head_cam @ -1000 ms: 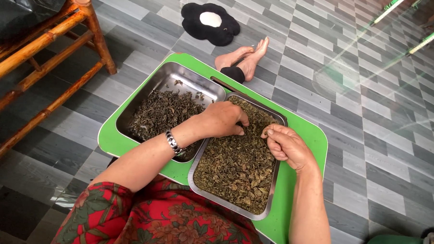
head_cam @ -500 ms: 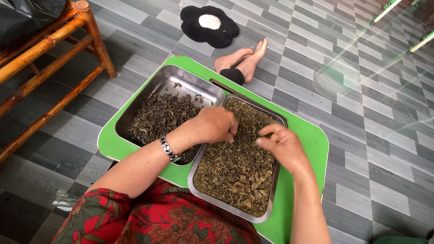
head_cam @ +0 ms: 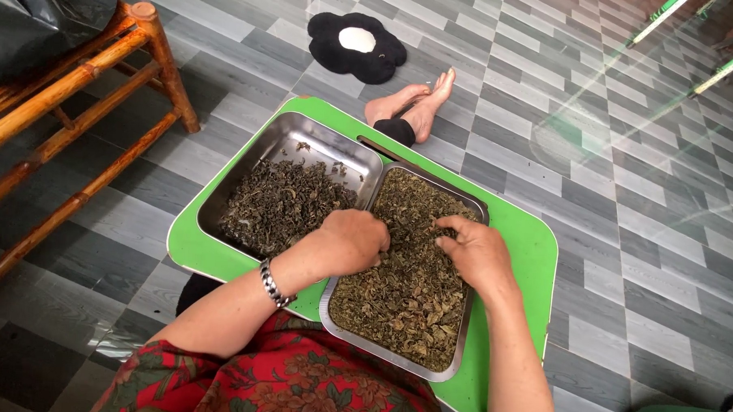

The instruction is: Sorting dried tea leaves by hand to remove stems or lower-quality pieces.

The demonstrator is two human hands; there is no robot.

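Grey checkered floor tiles [head_cam: 625, 239], green low table [head_cam: 535, 252] carrying two steel trays of dried leaves.

Left hand [head_cam: 351, 239] and right hand [head_cam: 477, 252] both sit palm-down in the right tray [head_cam: 458, 359], fingers curled into the dried leaf pile [head_cam: 404, 305]; fingertips are buried, so can't tell if either is pinching anything. Left tray [head_cam: 292, 138] holds darker leaves [head_cam: 281, 205], touching the right tray along one edge. Bracelet [head_cam: 273, 282] on left wrist. Bare feet [head_cam: 410, 108] just past the table's far edge, black cushion [head_cam: 357, 45] beyond, bamboo bench [head_cam: 78, 90] off to the left. Risks, as I read it: right tray's near corner is close to the table edge, so a downward push there could tip it; leaves flicked over the shared rim would mix the two batches; bracelet could snag bits.
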